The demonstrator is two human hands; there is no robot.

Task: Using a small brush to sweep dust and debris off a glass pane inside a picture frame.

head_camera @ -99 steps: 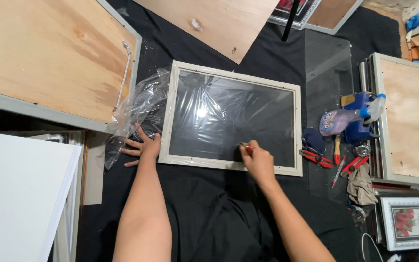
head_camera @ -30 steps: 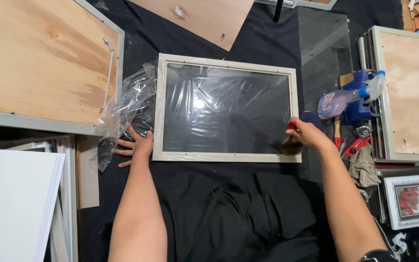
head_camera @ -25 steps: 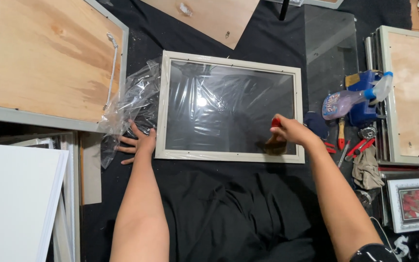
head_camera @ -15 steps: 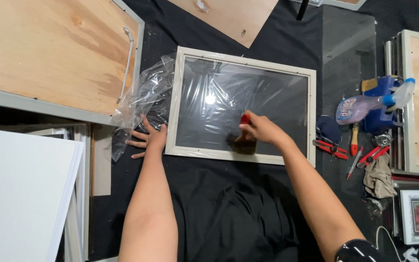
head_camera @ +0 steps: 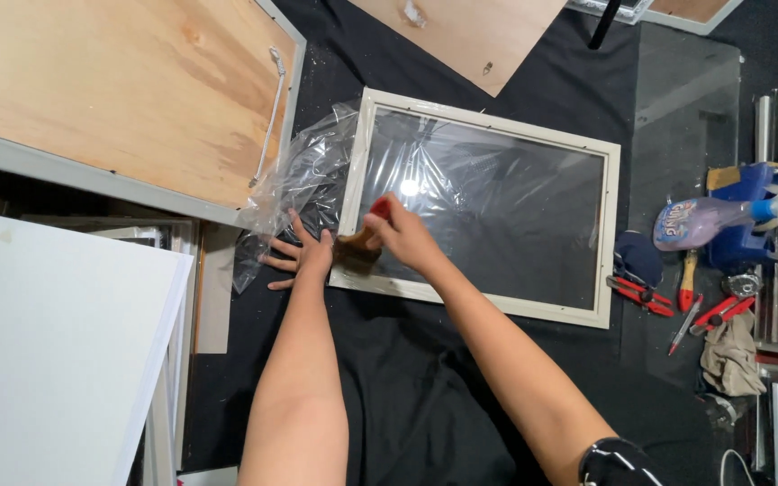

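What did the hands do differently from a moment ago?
The right hand picked up a brush from the right side and swept it left across the glass of the picture frame to its left edge. The left hand stayed flat beside the frame.

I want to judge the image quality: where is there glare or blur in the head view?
Head view: a bright glare spot sits on the glass of the cream picture frame, just above the right hand; the crumpled clear plastic also glints; the brush in that hand looks slightly smeared; the left hand is sharp.
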